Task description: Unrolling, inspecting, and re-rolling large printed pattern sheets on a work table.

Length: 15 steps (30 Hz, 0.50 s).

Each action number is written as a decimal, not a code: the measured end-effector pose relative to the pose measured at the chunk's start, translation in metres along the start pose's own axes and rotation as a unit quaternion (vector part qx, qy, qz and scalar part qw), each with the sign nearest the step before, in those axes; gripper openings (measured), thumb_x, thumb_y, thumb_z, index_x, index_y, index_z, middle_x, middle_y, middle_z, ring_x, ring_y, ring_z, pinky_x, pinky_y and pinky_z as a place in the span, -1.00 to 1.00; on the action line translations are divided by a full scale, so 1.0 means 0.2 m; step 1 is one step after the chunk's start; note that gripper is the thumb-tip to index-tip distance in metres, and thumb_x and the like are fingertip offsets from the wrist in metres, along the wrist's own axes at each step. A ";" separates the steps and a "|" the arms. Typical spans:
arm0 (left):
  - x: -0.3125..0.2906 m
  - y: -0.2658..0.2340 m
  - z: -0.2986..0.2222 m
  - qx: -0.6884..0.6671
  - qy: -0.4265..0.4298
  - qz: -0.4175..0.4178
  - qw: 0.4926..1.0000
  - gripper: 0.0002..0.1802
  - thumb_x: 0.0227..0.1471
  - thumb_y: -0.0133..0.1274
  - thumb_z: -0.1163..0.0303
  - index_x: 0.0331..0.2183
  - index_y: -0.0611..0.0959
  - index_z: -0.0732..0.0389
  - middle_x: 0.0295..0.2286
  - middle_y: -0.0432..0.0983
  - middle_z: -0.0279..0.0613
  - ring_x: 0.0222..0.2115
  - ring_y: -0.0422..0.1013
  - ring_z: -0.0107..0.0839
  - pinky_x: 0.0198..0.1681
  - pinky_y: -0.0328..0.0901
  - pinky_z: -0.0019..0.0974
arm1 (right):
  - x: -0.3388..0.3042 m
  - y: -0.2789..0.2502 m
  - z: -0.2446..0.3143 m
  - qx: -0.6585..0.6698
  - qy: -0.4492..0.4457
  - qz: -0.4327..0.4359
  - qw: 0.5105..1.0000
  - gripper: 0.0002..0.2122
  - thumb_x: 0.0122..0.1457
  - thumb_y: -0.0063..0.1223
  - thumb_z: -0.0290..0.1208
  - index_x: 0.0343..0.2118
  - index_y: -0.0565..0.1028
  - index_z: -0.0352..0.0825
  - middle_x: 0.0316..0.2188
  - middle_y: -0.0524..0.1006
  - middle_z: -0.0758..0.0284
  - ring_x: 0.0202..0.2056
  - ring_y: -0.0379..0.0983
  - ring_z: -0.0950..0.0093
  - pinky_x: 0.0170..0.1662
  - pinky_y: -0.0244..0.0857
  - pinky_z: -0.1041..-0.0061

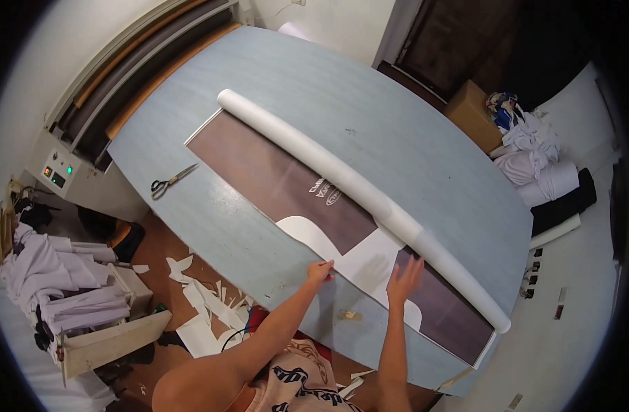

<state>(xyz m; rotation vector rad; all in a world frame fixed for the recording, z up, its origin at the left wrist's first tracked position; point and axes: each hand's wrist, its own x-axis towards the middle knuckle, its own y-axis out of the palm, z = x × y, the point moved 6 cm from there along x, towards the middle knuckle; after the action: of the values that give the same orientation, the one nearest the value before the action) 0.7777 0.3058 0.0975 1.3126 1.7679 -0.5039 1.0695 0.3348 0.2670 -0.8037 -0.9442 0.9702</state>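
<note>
A long sheet (pixel 246 158), printed dark purple-brown with white curved areas, lies unrolled on the pale blue table. Its far side is wound into a white roll (pixel 307 151) running diagonally across the table. With fingers pinched together, my left hand (pixel 320 271) grips the sheet's near edge beside a white part. My right hand (pixel 405 280) is raised over the sheet near the roll, fingers spread and holding nothing. To the left of the sheet, a pair of dark-handled scissors (pixel 172 182) rests on the table.
A roller machine (pixel 143 62) with a control box (pixel 57 170) adjoins the table's far left end. Paper scraps (pixel 204 295) litter the floor at left. White cloth is heaped on a stand (pixel 112 336) at lower left. A cardboard box (pixel 472 113) and cloth bundles (pixel 544 178) stand at right.
</note>
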 end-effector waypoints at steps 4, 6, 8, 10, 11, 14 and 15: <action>0.00 0.05 0.05 0.003 -0.019 0.005 1.000 -0.64 0.16 0.30 0.13 -0.26 0.72 0.28 -0.44 0.64 -0.21 -0.63 0.52 -0.43 -0.50 0.52 -0.30 | 0.31 0.24 -0.03 -0.122 -0.082 0.096 0.984 -0.16 0.25 0.13 0.10 0.46 0.10 -0.27 0.51 -0.11 0.01 0.49 -0.22 -0.02 0.44 -0.27 -0.16; 0.01 0.06 0.05 0.003 -0.029 0.003 1.000 -0.62 0.16 0.31 0.12 -0.26 0.72 0.29 -0.42 0.65 -0.20 -0.61 0.53 -0.43 -0.47 0.53 -0.29 | 0.34 0.31 -0.05 -0.117 -0.074 0.106 0.985 -0.12 0.22 0.12 0.16 0.46 0.08 -0.27 0.51 -0.13 0.02 0.50 -0.25 -0.01 0.44 -0.30 -0.17; 0.01 0.05 0.04 -0.002 -0.028 -0.008 1.000 -0.59 0.15 0.32 0.10 -0.26 0.72 0.31 -0.37 0.65 -0.20 -0.53 0.58 -0.41 -0.39 0.55 -0.26 | 0.35 0.39 -0.05 -0.108 -0.063 0.120 0.985 -0.07 0.20 0.11 0.23 0.47 0.05 -0.27 0.51 -0.14 0.03 0.50 -0.28 0.00 0.45 -0.34 -0.19; 0.02 0.08 0.02 0.021 -0.033 -0.007 0.999 -0.58 0.15 0.32 0.09 -0.26 0.72 0.31 -0.36 0.64 -0.21 -0.54 0.55 -0.43 -0.37 0.55 -0.26 | 0.38 0.42 -0.12 -0.087 -0.072 0.091 0.989 -0.03 0.17 0.13 0.27 0.48 0.03 -0.26 0.52 -0.15 0.03 0.51 -0.29 -0.01 0.45 -0.37 -0.20; 0.01 0.08 0.02 0.037 -0.034 -0.002 0.999 -0.57 0.15 0.32 0.09 -0.27 0.72 0.32 -0.35 0.63 -0.22 -0.55 0.53 -0.46 -0.35 0.55 -0.25 | 0.41 0.44 -0.16 -0.086 -0.072 0.081 0.990 -0.02 0.16 0.14 0.26 0.49 0.02 -0.25 0.51 -0.14 0.03 0.51 -0.29 -0.01 0.45 -0.36 -0.20; 0.03 0.09 -0.02 0.069 -0.037 0.015 0.997 -0.59 0.16 0.31 0.08 -0.26 0.71 0.28 -0.34 0.61 -0.27 -0.59 0.41 -0.52 -0.33 0.54 -0.27 | 0.69 0.48 -0.22 -0.070 -0.074 0.040 0.994 -0.05 0.19 0.12 0.26 0.48 0.05 -0.26 0.50 -0.09 0.00 0.50 -0.27 -0.01 0.44 -0.36 -0.21; 0.01 0.09 -0.01 0.078 -0.042 0.014 0.996 -0.59 0.16 0.31 0.08 -0.26 0.71 0.28 -0.34 0.61 -0.27 -0.59 0.41 -0.52 -0.33 0.54 -0.27 | 0.80 0.50 -0.25 -0.068 -0.070 0.033 0.995 -0.07 0.21 0.09 0.26 0.47 0.06 -0.27 0.50 -0.08 0.00 0.50 -0.25 0.00 0.44 -0.37 -0.22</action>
<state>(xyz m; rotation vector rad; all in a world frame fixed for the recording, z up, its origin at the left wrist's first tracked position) 0.7926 0.3146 0.0986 1.4006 1.6650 -0.6820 1.1261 0.5114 0.2057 -0.8941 -1.1194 1.0385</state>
